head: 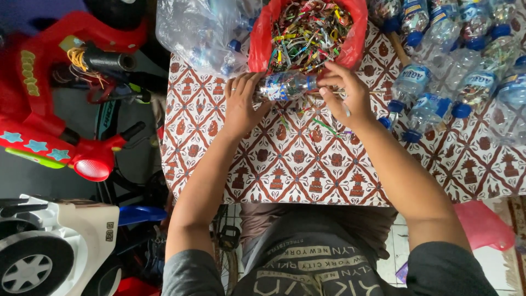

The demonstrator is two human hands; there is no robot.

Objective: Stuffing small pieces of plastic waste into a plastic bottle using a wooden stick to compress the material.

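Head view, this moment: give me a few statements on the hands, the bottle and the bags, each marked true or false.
1. Both hands grip one bottle lying on its side. True: left hand and right hand hold the plastic bottle.
2. The bottle is empty. False: it is stuffed with coloured scraps.
3. The red bag holds shredded coloured strips. True.
4. The tablecloth is plain white. False: it has a brown-red pattern.
5. Blue-capped bottles lie to the person's right. True.

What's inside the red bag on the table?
The red bag is heaped with thin, colourful shredded strips, some spilling onto the patterned cloth. Whatever lies beneath the top layer is covered.
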